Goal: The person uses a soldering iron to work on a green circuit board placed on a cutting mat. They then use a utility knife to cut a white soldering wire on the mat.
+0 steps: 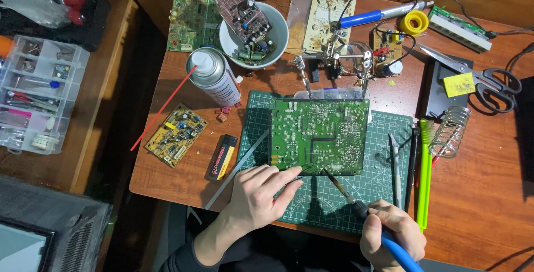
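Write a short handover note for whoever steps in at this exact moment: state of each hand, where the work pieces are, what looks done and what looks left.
Left hand: fingertips press the near edge of the green circuit board, with a thin dark tool pinched at that edge.
Right hand: grips the blue-handled soldering iron, tip raised just short of the board's near edge.
The board lies solder side up on the green cutting mat, its far edge at the helping-hands clips.
Done: board positioned and steadied.
Left: the tip is not yet on a joint; which joints are finished cannot be told.
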